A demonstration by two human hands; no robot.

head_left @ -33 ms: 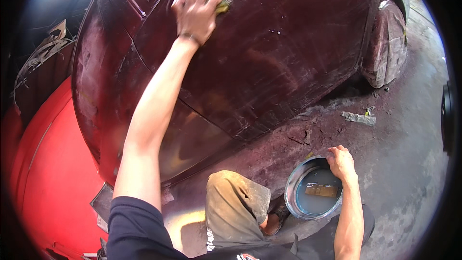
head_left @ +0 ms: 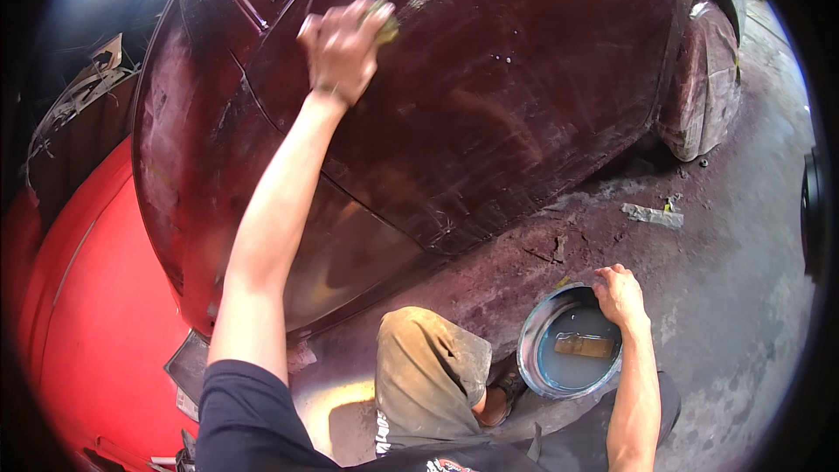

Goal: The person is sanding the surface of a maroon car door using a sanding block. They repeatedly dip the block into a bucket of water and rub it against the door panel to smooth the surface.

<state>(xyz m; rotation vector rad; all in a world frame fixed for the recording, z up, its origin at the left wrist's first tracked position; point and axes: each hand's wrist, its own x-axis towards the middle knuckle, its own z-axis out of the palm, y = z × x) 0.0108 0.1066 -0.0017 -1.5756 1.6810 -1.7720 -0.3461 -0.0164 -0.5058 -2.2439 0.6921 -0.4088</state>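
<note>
My left hand (head_left: 341, 54) is pressed against a dark maroon car body panel (head_left: 472, 122), its fingers closed round a small yellow-green pad (head_left: 387, 26). Motion blurs the hand and pad a little, and much of the pad is hidden by the fingers. Pale wet-looking smears show on the paint just right of the pad. Down at the right, my right hand (head_left: 622, 297) grips the rim of a round bucket (head_left: 527, 360). Cloudy water fills part of it, and a tan rectangular block (head_left: 584, 345) lies in the water.
A bright red car panel (head_left: 96, 306) curves along the left. The wheel at the upper right is wrapped in a dusty cover (head_left: 699, 92). On the stained concrete floor (head_left: 725, 297) lies a crumpled strip of tape (head_left: 652, 215). My bent knee (head_left: 428, 358) is beside the bucket.
My left hand has slid a short way left and down over the maroon panel with the pad. My right hand and the bucket have stayed in place.
</note>
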